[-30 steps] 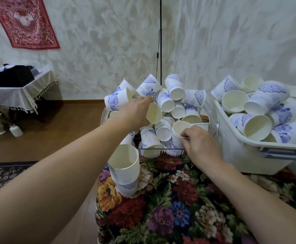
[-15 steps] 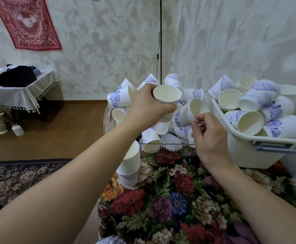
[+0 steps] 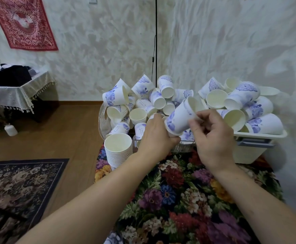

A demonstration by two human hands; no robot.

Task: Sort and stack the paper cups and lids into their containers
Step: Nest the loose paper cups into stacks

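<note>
A white paper cup (image 3: 180, 118) with blue flower print lies tilted between my hands, its mouth up and to the right. My left hand (image 3: 157, 136) grips its base end. My right hand (image 3: 212, 136) pinches its rim with thumb and fingers. Behind them a clear basket (image 3: 102, 118) holds a heap of several loose cups (image 3: 143, 103). A neat stack of nested cups (image 3: 118, 150) stands upright on the floral table at the left, near my left wrist. No lids can be made out.
A white plastic bin (image 3: 249, 147) full of cups stands at the right on the floral tablecloth (image 3: 179, 199). The table's left edge drops to a wooden floor with a dark rug (image 3: 20, 182). A small draped side table (image 3: 15, 94) stands far left.
Both hands came together low in front of the basket. The right hand's cup now sits tilted between both hands, and the left hand has dropped from the raised cup to this cup's base.
</note>
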